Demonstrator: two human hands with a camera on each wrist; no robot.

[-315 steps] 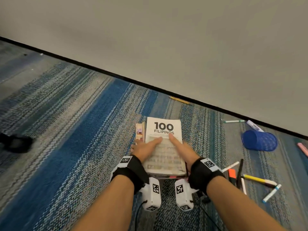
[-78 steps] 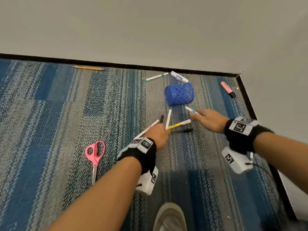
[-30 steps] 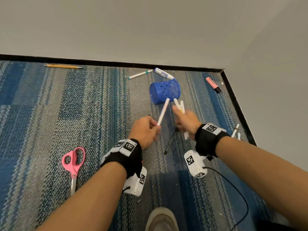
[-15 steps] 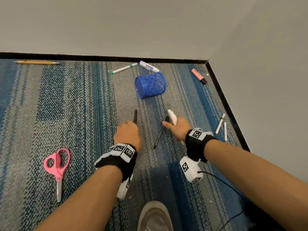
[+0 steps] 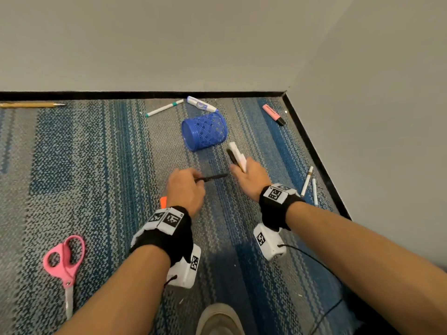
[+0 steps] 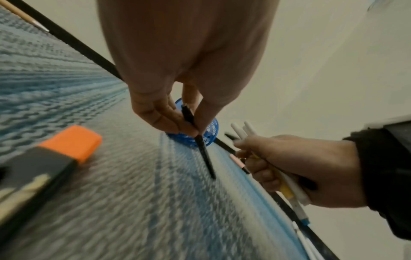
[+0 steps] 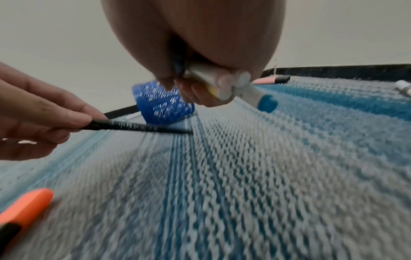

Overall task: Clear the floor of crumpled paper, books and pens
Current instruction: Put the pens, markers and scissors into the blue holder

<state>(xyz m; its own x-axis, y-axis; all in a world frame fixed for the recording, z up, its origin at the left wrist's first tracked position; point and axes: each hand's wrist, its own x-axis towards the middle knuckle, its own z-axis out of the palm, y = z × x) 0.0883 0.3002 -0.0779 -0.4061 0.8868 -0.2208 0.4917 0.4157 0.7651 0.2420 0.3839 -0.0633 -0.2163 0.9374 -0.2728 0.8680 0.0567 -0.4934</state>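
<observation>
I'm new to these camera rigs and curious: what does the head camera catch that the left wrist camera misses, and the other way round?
Only the head view shows the pink scissors, the green-capped pen and the correction tape by the wall.

Only the left wrist view shows the left hand's fingertips pinching the black pen, and most of the orange highlighter.

Both show the right hand gripping a bundle of pens, and the blue mesh cup lying on its side.

The floor (image 5: 96,165) is rough woven carpet, matt. The pen cup (image 5: 204,131) is perforated blue plastic, faintly glossy. The scissors (image 5: 64,262) have smooth pink plastic handles and metal blades.
</observation>
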